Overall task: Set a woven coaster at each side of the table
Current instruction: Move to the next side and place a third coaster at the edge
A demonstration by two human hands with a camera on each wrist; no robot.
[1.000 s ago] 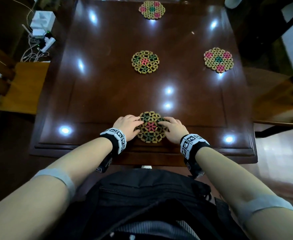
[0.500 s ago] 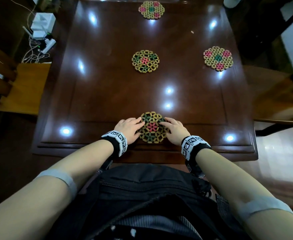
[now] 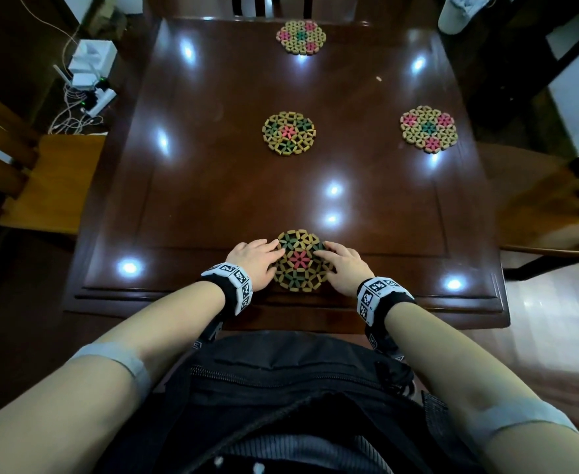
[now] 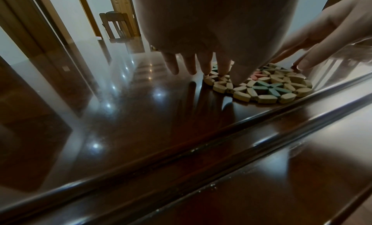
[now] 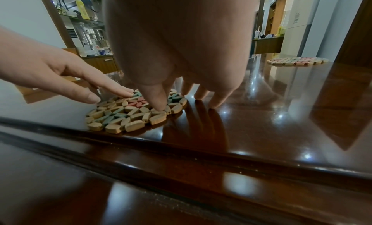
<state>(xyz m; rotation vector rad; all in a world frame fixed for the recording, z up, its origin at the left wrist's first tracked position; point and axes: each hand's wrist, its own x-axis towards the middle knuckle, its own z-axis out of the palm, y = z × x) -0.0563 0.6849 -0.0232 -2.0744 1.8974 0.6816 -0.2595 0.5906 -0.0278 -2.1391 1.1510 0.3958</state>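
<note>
Four coasters are out on the table point(image 3: 185, 206), and the action is right at the near edge. Both hands flank the near coaster point(image 3: 301, 260): the left hand point(image 3: 255, 260) lies with straight fingers, tips touching its left rim, and the right hand point(image 3: 344, 266) mirrors it, fingers extended, thumb and forefinger pressing on the right rim. Neither hand grasps anything; they rest flat and nudge. The wrist views confirm it, fingertips point(image 4: 223, 71) on the beads and the coaster lying flat just inside the table's raised border.

To finish this step well, I'd say keep the pressure light and even on both sides, so the loose bead weave slides as one piece on the glossy top instead of buckling, and centre it on this side, clear of the moulded lip.

Compared with a second ago, little differs: the coaster sits in the same spot and both hands are on its rim as before, the left fingers reaching a touch further onto it.

Further out, the middle coaster point(image 3: 288, 133) waits at the table's centre, likely bound for the bare left side. The right coaster point(image 3: 428, 129) sits at the right edge, and the far coaster point(image 3: 300, 36) at the far edge.
</note>
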